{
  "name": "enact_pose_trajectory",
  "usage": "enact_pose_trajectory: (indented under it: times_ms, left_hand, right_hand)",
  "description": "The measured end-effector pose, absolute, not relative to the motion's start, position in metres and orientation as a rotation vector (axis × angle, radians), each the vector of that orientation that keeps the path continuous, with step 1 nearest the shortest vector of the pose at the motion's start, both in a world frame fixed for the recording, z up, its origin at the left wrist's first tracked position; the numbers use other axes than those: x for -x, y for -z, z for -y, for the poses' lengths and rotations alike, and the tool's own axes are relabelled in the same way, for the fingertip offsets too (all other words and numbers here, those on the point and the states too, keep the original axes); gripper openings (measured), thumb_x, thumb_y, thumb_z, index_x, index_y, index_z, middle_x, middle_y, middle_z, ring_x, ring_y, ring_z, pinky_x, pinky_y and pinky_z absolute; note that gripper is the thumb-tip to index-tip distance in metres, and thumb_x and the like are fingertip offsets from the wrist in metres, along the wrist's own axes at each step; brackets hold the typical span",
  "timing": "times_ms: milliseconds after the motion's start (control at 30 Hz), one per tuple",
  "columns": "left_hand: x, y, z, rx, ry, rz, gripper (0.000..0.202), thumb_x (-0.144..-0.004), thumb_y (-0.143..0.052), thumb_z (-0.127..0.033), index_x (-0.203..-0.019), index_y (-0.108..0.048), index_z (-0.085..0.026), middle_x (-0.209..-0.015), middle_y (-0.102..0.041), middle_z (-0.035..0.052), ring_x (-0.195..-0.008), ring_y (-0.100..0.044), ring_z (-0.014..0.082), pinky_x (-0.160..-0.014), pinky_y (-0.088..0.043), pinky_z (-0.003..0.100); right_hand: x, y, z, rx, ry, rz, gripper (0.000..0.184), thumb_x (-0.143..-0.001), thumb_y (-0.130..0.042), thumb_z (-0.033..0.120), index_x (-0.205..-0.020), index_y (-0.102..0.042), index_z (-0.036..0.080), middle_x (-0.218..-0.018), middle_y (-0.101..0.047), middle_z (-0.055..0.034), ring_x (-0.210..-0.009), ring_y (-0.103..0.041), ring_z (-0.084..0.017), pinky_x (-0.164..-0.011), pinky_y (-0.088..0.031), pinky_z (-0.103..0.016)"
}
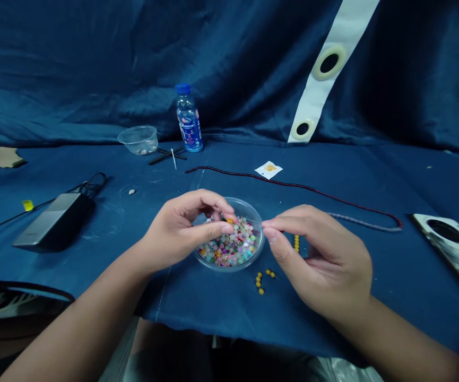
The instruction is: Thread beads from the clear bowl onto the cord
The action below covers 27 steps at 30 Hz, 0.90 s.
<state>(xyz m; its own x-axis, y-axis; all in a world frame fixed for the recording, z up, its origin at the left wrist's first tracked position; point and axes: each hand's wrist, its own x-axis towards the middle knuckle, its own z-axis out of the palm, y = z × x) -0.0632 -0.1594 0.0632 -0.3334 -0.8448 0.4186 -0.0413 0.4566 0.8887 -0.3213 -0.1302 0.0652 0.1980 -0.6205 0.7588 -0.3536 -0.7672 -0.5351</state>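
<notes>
An orange bead (230,220) is being pinched by the left hand (177,231) over a clear bead dish (240,203) lying just below the fingers, while what looks like a fine thread (251,221) is being held up to it by the right hand (320,260).

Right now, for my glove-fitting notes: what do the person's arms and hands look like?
The left hand and right hand are bare and short-nailed, with no gloves, rings or watch. The left forearm and right forearm are bare too, no sleeves in view.
</notes>
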Motion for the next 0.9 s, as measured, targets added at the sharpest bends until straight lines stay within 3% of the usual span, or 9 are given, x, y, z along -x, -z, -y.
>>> enact_pose_trajectory:
  times_ms: [233,900]
  left_hand:
    - [0.0647,-0.0664,0.1593,-0.739,1.001,1.764,0.014,-0.093,-0.096,-0.022,-0.101,-0.084,-0.021,-0.1,-0.083,0.0054,-0.091,-0.077,0.0156,-0.084,-0.064,0.026]
    - [0.0655,-0.0679,0.1587,-0.741,0.962,1.786,0.013,-0.094,-0.094,-0.021,-0.102,-0.084,-0.022,-0.1,-0.084,0.0036,-0.092,-0.078,0.0165,-0.083,-0.064,0.027]
  right_hand:
    - [0.3208,-0.0667,0.1285,2.237,1.574,-0.903,0.014,-0.103,-0.074,0.006,-0.105,-0.082,0.017,-0.094,-0.08,-0.0014,-0.087,-0.073,-0.01,-0.078,-0.059,-0.027]
    - [0.3185,-0.0659,0.1267,2.268,1.533,-0.88,0.017,-0.102,-0.075,0.005,-0.108,-0.082,0.019,-0.094,-0.081,-0.0027,-0.085,-0.074,-0.014,-0.077,-0.06,-0.031]
